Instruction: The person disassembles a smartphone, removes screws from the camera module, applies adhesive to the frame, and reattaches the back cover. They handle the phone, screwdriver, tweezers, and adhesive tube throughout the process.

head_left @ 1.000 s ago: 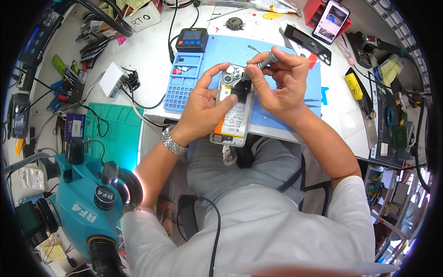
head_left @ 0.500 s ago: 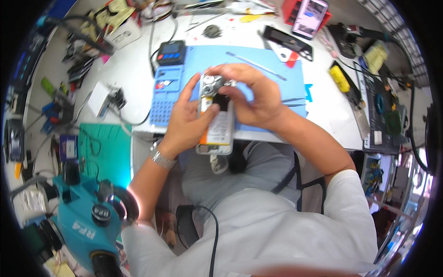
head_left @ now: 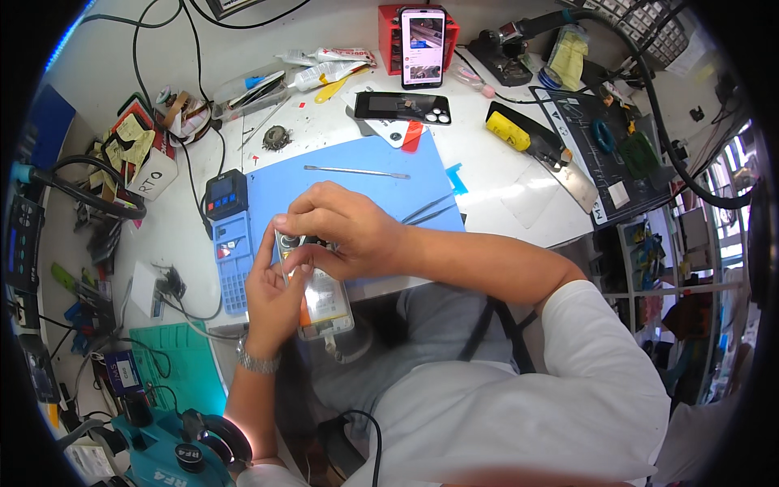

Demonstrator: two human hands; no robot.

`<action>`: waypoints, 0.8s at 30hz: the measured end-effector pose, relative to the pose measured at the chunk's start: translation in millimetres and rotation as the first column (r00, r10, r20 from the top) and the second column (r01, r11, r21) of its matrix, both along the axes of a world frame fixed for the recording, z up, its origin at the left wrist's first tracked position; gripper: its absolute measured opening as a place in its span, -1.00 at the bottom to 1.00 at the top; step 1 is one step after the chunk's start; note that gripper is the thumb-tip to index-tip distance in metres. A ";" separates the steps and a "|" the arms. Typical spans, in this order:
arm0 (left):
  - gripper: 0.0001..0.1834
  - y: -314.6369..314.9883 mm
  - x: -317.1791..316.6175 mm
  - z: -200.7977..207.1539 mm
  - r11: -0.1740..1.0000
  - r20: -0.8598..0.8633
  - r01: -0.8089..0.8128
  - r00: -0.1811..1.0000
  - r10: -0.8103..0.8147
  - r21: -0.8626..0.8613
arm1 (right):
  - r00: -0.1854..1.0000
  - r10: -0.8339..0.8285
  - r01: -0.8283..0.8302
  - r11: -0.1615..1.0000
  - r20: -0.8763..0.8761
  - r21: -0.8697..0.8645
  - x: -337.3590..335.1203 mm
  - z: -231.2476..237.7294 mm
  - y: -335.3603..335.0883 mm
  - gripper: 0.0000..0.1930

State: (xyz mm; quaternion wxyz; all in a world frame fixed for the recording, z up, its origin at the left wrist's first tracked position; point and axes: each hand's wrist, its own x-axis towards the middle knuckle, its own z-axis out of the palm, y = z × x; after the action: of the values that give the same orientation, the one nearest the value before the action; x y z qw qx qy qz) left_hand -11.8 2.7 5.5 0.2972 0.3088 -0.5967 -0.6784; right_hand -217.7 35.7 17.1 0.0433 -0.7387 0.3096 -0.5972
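Observation:
My left hand point(head_left: 274, 294) grips an opened phone point(head_left: 326, 299) along its left side, thumb over its face. The phone's back is off, showing a pale battery with an orange strip. Over its upper end curls my right hand point(head_left: 349, 231), fingers and thumb closed around the camera area. Those fingers hide most of the upper end, so any small part between them cannot be made out. From the phone's lower edge hangs a short pale cable point(head_left: 334, 349). The phone is held over the front edge of a blue mat point(head_left: 276, 174).
Across the mat lie a metal pry tool point(head_left: 357, 172) and tweezers point(head_left: 428, 211). To the left are a blue parts tray point(head_left: 234, 280) and a small black device point(head_left: 225, 195). Behind stand a black phone back cover point(head_left: 402, 107) and a propped phone point(head_left: 422, 49). A teal microscope point(head_left: 174, 454) is near my left forearm.
My view has shifted, so the bench things appear farther left and mostly lower. Both hands remain on the phone, the right fingers now more closed over its upper end.

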 end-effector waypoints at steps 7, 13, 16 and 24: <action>-0.13 -0.1 0.2 -1.2 1.000 -0.012 -0.001 1.000 0.001 0.012 | 0.995 0.033 -0.027 0.997 0.092 -0.069 1.3 -1.1 -1.6 -0.40; -0.14 -0.6 1.5 -0.7 1.000 0.016 0.003 1.000 -0.003 0.029 | 0.968 0.164 -0.183 0.979 0.188 0.086 4.1 -0.1 -1.5 -0.40; -0.14 1.1 -0.3 -3.3 1.000 -0.034 -0.019 0.999 0.019 0.013 | 0.993 0.072 -0.068 0.997 0.098 -0.039 0.0 1.0 -0.7 -0.40; -0.14 -1.2 2.4 -4.4 1.000 -0.024 0.004 1.000 -0.004 0.015 | 0.975 0.134 -0.154 0.983 0.178 0.099 4.4 -2.1 0.2 -0.42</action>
State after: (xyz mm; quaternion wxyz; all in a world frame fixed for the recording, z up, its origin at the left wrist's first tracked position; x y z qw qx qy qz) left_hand -9.4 1.5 1.2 0.3008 0.3017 -0.5884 -0.6872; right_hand -213.3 35.9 14.9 0.1541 -0.7016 0.2833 -0.6354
